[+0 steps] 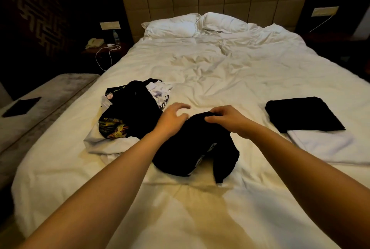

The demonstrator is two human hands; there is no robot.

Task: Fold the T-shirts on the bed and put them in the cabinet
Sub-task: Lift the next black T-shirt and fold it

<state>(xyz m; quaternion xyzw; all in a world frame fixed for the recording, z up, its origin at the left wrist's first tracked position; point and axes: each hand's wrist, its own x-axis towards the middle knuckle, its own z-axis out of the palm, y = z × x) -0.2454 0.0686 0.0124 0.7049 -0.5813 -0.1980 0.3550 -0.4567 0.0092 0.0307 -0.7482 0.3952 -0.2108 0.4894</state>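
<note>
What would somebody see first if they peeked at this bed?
Probably the crumpled black T-shirt in the middle of the white bed, with the right hand pinching its top edge and the left hand hovering beside it. A jumbled pile of shirts sits left; a folded black T-shirt lies right.

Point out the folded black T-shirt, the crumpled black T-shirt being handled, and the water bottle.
folded black T-shirt (303, 113), head view, middle of its top face.
crumpled black T-shirt (192, 148), head view, central bunched cloth.
water bottle (115, 37), head view, its body.
</note>
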